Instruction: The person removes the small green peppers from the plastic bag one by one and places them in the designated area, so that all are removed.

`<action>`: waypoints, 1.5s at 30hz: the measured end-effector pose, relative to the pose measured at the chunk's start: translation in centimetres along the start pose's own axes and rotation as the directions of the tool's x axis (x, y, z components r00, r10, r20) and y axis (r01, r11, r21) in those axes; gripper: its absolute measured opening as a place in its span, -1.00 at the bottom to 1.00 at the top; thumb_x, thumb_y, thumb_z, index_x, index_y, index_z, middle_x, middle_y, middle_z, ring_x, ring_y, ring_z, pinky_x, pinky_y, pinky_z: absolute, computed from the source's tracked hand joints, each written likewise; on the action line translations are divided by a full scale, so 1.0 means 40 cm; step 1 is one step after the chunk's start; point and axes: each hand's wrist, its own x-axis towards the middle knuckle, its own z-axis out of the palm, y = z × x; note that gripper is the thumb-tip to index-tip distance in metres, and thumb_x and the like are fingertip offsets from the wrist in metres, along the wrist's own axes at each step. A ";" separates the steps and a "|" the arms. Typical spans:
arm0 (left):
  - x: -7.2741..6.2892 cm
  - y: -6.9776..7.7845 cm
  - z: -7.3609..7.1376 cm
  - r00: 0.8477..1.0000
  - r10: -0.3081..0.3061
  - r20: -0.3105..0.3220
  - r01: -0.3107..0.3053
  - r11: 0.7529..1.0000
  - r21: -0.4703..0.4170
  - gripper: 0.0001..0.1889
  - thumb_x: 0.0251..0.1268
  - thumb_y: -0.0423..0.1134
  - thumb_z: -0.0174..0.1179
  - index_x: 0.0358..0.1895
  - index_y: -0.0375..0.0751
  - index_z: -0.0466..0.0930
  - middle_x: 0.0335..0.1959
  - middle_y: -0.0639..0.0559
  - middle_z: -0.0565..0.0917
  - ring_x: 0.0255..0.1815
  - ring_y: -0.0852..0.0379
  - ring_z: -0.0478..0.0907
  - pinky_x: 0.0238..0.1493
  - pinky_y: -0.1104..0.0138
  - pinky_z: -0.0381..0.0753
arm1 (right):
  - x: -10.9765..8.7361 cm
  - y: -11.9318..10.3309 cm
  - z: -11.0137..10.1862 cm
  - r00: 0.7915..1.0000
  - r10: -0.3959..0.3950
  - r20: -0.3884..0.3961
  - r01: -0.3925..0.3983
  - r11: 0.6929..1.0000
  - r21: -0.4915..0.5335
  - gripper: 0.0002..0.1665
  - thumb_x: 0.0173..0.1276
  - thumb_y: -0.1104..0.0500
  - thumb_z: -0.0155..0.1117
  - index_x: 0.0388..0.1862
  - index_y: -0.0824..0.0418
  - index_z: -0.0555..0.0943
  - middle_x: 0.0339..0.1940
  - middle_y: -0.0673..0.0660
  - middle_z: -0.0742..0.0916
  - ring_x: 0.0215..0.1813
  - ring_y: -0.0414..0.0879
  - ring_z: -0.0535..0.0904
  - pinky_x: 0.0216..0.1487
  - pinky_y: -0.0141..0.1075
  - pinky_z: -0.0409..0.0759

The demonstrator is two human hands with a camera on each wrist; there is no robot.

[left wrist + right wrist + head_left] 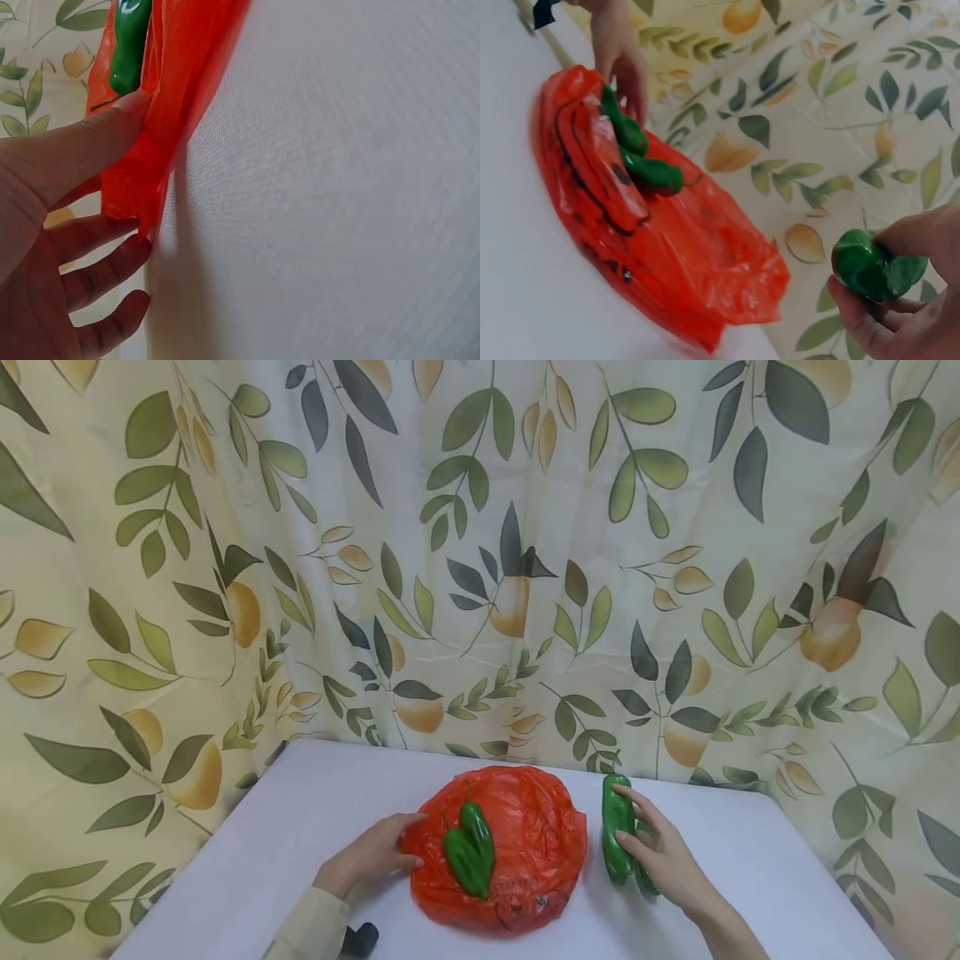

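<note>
On the white desk (315, 793), a crinkled, thin red plastic bag (528, 831) lies between the hands. The left hand (375, 852) touches its edge, loosely half-open; light pressure should steady it. The right hand (663, 852) grips a smooth long green vegetable (613, 817). Glossy tapered peppers (465, 860) lie nearer the left.

I see thin, crinkled, shiny plastic in the red bag (525, 839). The green peppers (465, 862) look glossy and smooth, the tabletop (337, 785) matt, the curtain (480, 677) cloth.
</note>
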 end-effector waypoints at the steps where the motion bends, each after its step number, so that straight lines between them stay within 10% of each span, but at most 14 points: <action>1: 0.000 0.000 -0.001 1.000 0.000 0.001 0.000 1.000 0.001 -0.24 0.17 -0.15 0.47 0.47 -0.07 0.39 0.41 -0.12 0.51 0.44 -0.21 0.41 0.38 -0.20 0.47 | -0.003 0.002 -0.009 1.000 0.004 0.002 -0.004 1.000 -0.012 -0.17 0.55 0.23 0.14 0.65 0.00 0.02 0.54 0.56 0.22 0.42 0.62 0.32 0.18 0.27 0.63; 26: -0.004 0.006 0.001 1.000 0.000 -0.007 0.000 0.999 0.038 -0.24 0.15 -0.17 0.47 0.46 -0.07 0.40 0.41 -0.14 0.50 0.44 -0.23 0.40 0.38 -0.21 0.47 | -0.020 0.114 -0.142 0.998 0.040 -0.043 -0.044 0.995 -0.091 -0.19 0.59 0.19 0.08 0.65 0.15 -0.05 0.48 0.65 0.27 0.39 0.57 0.39 0.15 0.24 0.65; 39: -0.002 0.000 0.003 1.000 -0.023 -0.011 0.024 0.999 0.034 -0.23 0.14 -0.15 0.49 0.46 -0.05 0.40 0.40 -0.12 0.51 0.42 -0.21 0.42 0.36 -0.18 0.50 | -0.016 0.148 -0.170 0.994 0.101 -0.051 -0.106 0.990 -0.096 -0.21 0.60 0.21 0.02 0.65 0.19 -0.09 0.48 0.64 0.24 0.37 0.49 0.44 0.01 -0.25 0.68; 45: 0.000 0.001 0.003 1.000 -0.018 -0.009 0.018 0.999 0.035 -0.24 0.14 -0.15 0.48 0.46 -0.06 0.40 0.40 -0.12 0.51 0.43 -0.22 0.42 0.36 -0.18 0.50 | -0.016 0.163 -0.183 0.992 0.124 -0.037 -0.128 0.986 -0.109 -0.20 0.59 0.27 -0.04 0.67 0.17 -0.12 0.52 0.64 0.15 0.43 0.59 0.28 0.13 -0.03 0.69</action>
